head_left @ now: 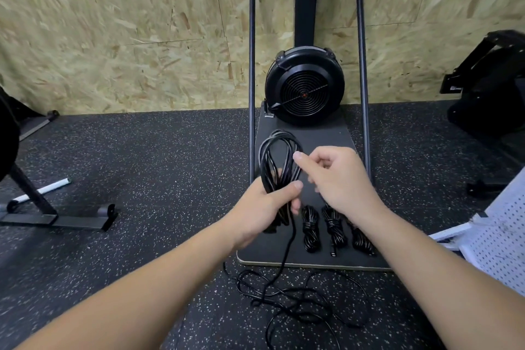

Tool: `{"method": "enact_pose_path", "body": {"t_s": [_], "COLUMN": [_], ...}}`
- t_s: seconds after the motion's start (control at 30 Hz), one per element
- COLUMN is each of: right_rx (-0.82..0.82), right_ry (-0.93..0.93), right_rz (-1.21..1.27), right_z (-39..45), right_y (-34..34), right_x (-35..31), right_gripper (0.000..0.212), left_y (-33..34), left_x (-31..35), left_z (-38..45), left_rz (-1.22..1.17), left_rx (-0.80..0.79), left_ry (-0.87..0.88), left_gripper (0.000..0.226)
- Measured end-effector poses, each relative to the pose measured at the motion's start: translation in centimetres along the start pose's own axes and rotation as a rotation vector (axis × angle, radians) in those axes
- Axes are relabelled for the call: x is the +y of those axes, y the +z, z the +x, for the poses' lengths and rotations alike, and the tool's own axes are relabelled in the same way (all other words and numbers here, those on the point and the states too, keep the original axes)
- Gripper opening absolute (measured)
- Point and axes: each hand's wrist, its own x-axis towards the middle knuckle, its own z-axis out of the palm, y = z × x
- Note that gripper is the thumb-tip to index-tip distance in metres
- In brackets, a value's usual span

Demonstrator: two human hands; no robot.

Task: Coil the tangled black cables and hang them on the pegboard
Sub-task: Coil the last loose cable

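Observation:
My left hand (271, 204) grips a black cable coil (277, 156) whose loops stand up above the fist. Its loose end hangs down to a tangled cable heap (301, 304) on the floor. My right hand (333, 179) hovers just right of the loops with its fingers loosely curled; the thumb tip touches the coil's right side, and I cannot tell whether it holds a strand. Three finished cable bundles (311, 229) lie side by side on the black platform (326, 136), partly under my right wrist. A white pegboard (502, 239) leans at the right edge.
A black fan-wheel machine (304, 88) with a tall metal frame (251, 65) stands on the platform against the chipboard wall. Another machine's base (56, 219) sits at left, dark equipment (488, 85) at right. Speckled rubber floor lies all around.

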Motion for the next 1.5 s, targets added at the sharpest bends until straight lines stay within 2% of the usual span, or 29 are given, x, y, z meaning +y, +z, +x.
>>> {"method": "enact_pose_path", "body": {"t_s": [0.07,0.1,0.17,0.27,0.3,0.37,0.47,0.53,0.6,0.7,0.8,0.87,0.93,1.0,1.1,1.17,1.2,1.3,1.4,1.43,1.5], "right_rx": [-0.053,-0.087,-0.229,-0.620,-0.707,-0.765,-0.730,-0.629,-0.506,-0.477,-0.609,-0.660,-0.648,-0.623,-0.615,-0.558,-0.496,-0.299,-0.174,-0.156,-0.166], "right_ry": [0.154,0.207,0.272,0.346,0.371,0.414,0.474,0.590,0.630,0.519,0.252,0.136,0.114,0.086,0.053,0.023,0.028,0.072,0.127,0.155,0.230], "right_rz": [0.200,0.210,0.145,0.118,0.129,0.151,0.238,0.384,0.440,0.294,-0.050,-0.193,-0.174,-0.026,0.239,0.232,0.220,0.177,0.097,0.053,0.053], "right_z": [0.0,0.0,-0.3,-1.7,-2.3,-3.2,-3.7,-3.7,-3.5,-3.6,-3.7,-3.6,-3.3,-3.1,-3.2,-2.9,-2.6,-1.9,-1.9,-1.9,-1.7], "right_y": [-0.1,-0.1,0.2,1.3,1.8,2.9,4.0,4.4,4.6,4.6,3.9,3.4,2.6,1.6,0.3,0.0,0.0,-0.1,0.0,0.0,0.1], "right_x": [0.5,1.0,2.4,3.7,3.9,4.3,4.0,3.8,3.4,1.8,-0.1,-0.7,-1.4,-2.4,-3.3,-2.9,-2.5,-1.7,-1.2,-1.1,-0.9], "right_gripper": [0.027,0.018,0.032,0.055,0.056,0.048,0.034,0.032,0.034,0.033,0.034,0.036,0.038,0.034,0.011,0.005,0.007,0.020,0.034,0.040,0.044], "left_y": [-0.6,-0.8,-1.2,-1.6,-1.8,-2.1,-2.6,-3.3,-4.2,-5.2,-5.4,-5.3,-5.4,-5.5,-5.7,-5.7,-5.7,-4.9,-3.0,-2.3,-1.2], "left_x": [0.1,0.1,0.2,0.5,0.6,0.7,1.2,1.5,1.5,1.2,0.9,1.0,1.0,0.8,0.8,1.1,1.3,1.8,1.8,1.5,1.5], "left_z": [0.2,0.4,0.7,1.2,1.3,1.6,1.7,1.8,1.8,1.8,1.5,1.3,1.4,1.5,1.7,1.7,1.7,0.8,-0.1,-0.3,-0.7], "left_rz": [-0.070,-0.124,-0.274,-0.474,-0.497,-0.522,-0.557,-0.538,-0.469,-0.313,-0.148,-0.088,-0.019,0.022,0.005,-0.035,-0.043,-0.039,-0.031,-0.028,-0.006], "left_rx": [0.042,0.067,0.113,0.148,0.150,0.143,0.185,0.241,0.300,0.366,0.387,0.387,0.371,0.341,0.339,0.365,0.345,0.148,0.014,-0.039,-0.150], "left_ry": [0.006,0.001,-0.021,-0.038,-0.033,-0.009,0.022,0.043,0.072,0.114,0.117,0.108,0.085,0.054,-0.003,-0.052,-0.070,-0.166,-0.285,-0.286,-0.257], "left_gripper": [0.028,0.026,0.019,0.008,0.007,0.009,0.013,0.016,0.016,0.014,0.016,0.020,0.024,0.021,0.017,0.020,0.023,0.048,0.065,0.060,0.029]}}
